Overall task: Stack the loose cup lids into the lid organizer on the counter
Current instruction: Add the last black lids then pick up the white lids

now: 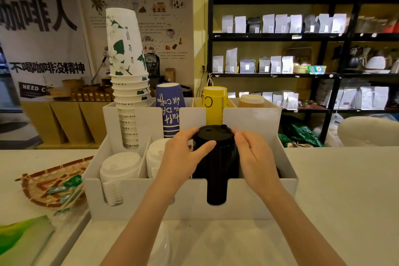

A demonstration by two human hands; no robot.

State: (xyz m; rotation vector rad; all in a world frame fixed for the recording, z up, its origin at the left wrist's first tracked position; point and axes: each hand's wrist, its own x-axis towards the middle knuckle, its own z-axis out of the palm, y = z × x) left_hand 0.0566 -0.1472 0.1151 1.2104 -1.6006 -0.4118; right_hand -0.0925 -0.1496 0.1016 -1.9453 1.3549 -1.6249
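A white lid organizer [138, 196] stands on the counter in front of me. A tall stack of black lids [216, 157] fills its third front slot and rises above the wall. My left hand [183, 155] grips the left side of the top of this stack, thumb across the front. My right hand [252, 155] rests against the stack's right side with fingers loosely curved. Two stacks of white lids [118, 170] [156, 153] sit in the slots to the left.
The organizer's back row holds upside-down paper cups: a tall white-and-green stack [127, 67], blue cups [170, 108], yellow cups [213, 103]. A woven tray [41, 181] with green packets lies at the left. Shelves of coffee bags stand behind at the right.
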